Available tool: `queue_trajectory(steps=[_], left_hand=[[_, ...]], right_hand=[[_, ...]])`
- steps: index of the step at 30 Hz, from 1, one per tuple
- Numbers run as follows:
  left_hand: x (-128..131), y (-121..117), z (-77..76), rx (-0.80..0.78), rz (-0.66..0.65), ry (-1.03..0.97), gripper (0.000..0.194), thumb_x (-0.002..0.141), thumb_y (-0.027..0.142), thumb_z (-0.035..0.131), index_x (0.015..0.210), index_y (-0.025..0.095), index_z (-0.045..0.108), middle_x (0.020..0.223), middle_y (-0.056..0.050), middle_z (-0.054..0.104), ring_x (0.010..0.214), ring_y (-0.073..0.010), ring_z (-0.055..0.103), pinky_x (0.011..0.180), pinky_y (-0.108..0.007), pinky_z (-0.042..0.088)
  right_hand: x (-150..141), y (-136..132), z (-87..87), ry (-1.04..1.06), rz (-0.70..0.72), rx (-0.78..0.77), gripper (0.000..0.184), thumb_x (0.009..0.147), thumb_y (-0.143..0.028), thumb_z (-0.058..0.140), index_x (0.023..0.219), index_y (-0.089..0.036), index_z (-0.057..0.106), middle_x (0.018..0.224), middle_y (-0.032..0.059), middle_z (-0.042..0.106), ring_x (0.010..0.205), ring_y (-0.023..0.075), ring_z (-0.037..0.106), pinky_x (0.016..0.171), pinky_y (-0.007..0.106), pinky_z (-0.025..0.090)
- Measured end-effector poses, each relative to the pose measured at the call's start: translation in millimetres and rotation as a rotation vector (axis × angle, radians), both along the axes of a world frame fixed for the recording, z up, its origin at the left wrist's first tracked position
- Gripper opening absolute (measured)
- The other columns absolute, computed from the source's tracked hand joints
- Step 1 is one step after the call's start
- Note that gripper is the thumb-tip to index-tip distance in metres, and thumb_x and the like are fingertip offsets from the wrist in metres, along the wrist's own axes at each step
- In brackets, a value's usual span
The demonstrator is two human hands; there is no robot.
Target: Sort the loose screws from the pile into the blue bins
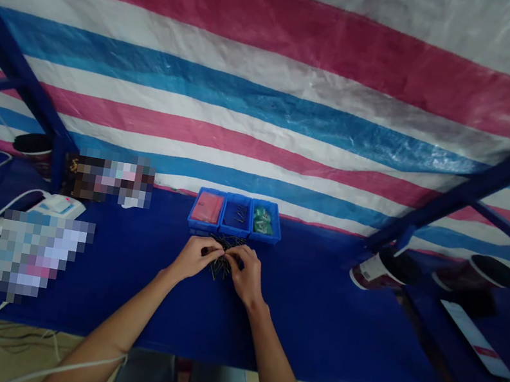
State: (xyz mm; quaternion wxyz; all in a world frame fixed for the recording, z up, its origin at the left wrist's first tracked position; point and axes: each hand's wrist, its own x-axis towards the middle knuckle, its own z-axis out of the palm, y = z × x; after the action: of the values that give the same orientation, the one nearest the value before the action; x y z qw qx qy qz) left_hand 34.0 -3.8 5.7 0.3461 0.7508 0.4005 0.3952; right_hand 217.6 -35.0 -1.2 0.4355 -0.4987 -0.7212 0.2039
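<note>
My left hand (197,257) and my right hand (245,271) meet fingertip to fingertip above a pile of thin dark pieces (219,271), which look like long black screws. Both hands are closed in a pinch; whatever lies between the fingers is too small to make out. Just behind the pile stand three small blue bins side by side. The left bin (191,213) holds something flat and pink, the middle bin (233,231) a few dark thin pieces, and the right bin (271,235) small green and whitish pieces.
White power strips (57,205) and tangled cables lie at the left of the blue table (310,330). Dark cups (376,269) and a flat phone-like device (477,339) are at the right. Blue frame bars and a striped sheet (270,102) rise behind.
</note>
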Motion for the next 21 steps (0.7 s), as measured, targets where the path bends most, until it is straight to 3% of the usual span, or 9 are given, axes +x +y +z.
queue_trajectory(steps=[21], left_hand=[[1.6,-1.7,4.7,0.025,-0.002,0.008,0.022,0.091,0.032,0.063,0.084,0.015,0.076,0.074,-0.004,0.07,0.064,-0.0139,0.059,0.063,-0.024,0.042]], right_hand=[[-0.1,-1.6,5.8,-0.053,0.002,-0.009,0.017,0.099,-0.026,0.052,0.092,-0.023,0.067,0.092,0.0044,0.069,0.088,0.0206,0.062,0.085,0.034,0.038]])
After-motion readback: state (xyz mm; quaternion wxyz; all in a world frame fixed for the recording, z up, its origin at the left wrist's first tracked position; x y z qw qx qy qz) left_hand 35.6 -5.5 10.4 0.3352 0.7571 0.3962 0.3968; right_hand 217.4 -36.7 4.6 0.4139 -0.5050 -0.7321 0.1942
